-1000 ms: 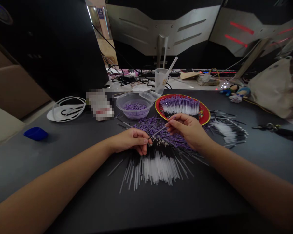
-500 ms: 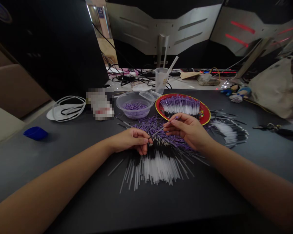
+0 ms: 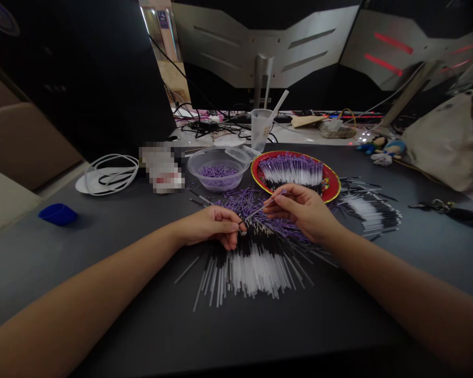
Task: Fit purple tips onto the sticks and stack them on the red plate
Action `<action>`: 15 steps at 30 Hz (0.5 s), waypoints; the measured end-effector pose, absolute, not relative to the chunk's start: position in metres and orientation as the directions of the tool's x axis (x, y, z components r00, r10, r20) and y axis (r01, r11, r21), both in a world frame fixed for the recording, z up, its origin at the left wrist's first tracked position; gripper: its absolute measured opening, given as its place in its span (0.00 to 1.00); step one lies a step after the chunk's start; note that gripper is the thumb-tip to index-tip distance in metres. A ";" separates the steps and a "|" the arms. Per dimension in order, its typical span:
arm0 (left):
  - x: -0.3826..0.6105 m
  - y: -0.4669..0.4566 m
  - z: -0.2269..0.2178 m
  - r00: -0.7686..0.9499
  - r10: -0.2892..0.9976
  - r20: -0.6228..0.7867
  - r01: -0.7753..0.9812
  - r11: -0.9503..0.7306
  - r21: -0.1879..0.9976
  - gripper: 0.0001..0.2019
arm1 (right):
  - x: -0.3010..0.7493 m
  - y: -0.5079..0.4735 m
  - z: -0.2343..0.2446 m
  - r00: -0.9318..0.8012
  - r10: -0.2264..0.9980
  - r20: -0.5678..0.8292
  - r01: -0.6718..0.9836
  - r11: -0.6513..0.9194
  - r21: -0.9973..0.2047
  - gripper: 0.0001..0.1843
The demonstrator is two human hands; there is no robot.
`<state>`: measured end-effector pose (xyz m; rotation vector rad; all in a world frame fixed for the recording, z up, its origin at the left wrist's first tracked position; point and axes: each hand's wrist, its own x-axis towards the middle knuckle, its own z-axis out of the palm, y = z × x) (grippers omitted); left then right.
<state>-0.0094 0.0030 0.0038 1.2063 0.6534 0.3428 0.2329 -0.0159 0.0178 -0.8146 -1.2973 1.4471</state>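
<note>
A thin stick [image 3: 254, 213] with a translucent tube, a black end and a purple tip is stretched between my two hands. My left hand [image 3: 213, 227] pinches its black end between thumb and forefinger. My right hand [image 3: 305, 210] is closed on the purple end, the other fingers curled loosely. Under and in front of my hands lies a fanned heap of white tubes with black ends [image 3: 256, 273]. Behind it spreads a pile of small purple pieces [image 3: 240, 202]. A red plate [image 3: 335, 184] just beyond my right hand bears rows of purple-tipped sticks.
A clear bowl [image 3: 193, 170] of purple pieces stands left of the plate. More black-and-white sticks [image 3: 372, 211] lie at right, near keys [image 3: 437, 206]. A blue scoop-shaped object [image 3: 58, 214] and a coiled white cable [image 3: 136, 170] are at left. A plastic cup [image 3: 260, 131] stands behind.
Almost nothing differs. Both hands keep hold of the same stick, and the right fingers shift only slightly at the purple tip.
</note>
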 end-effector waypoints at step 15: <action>-0.002 -0.006 0.004 0.700 0.666 -0.258 0.107 0.260 0.960 0.14 | 0.226 -0.018 0.009 -0.232 0.967 0.108 -0.291 0.037 -0.956 0.09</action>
